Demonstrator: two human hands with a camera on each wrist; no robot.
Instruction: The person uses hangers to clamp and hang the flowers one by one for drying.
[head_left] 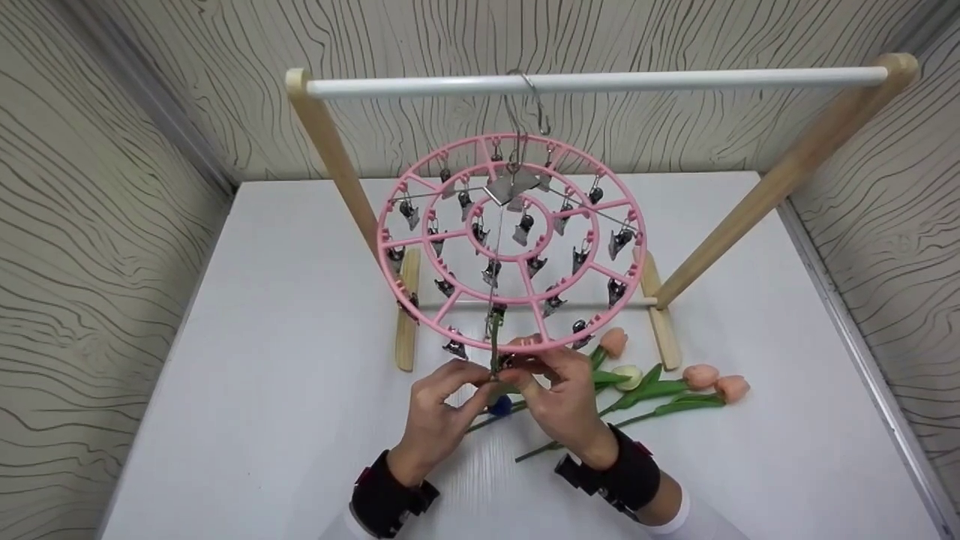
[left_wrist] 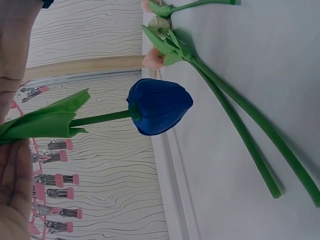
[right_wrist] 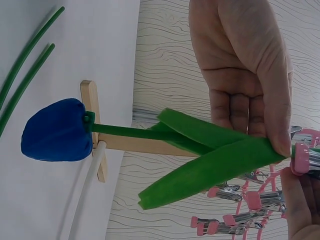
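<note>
The blue tulip [right_wrist: 57, 130] hangs head down just below both hands, its green stem [right_wrist: 130, 132] running up into the grip at the near rim of the pink clip hanger [head_left: 510, 244]. The left hand [head_left: 439, 409] sits left of the stem, fingers curled in and pinching it just under the rim. Right beside it, touching, the right hand [head_left: 559, 401] curls its fingertips on the stem's top, where a pink-handled metal clip [right_wrist: 305, 160] meets it; whether that clip has closed on the stem I cannot tell. Further right of the grip, near it, several loose tulips [head_left: 675, 386] in peach and cream lie flat on the white bench [head_left: 262, 337]. The hanger hooks over a white rail [head_left: 600, 79] on a wooden stand [head_left: 337, 165], behind the grip. Wavy wood-grain walls [head_left: 97, 247] enclose the bench.
</note>
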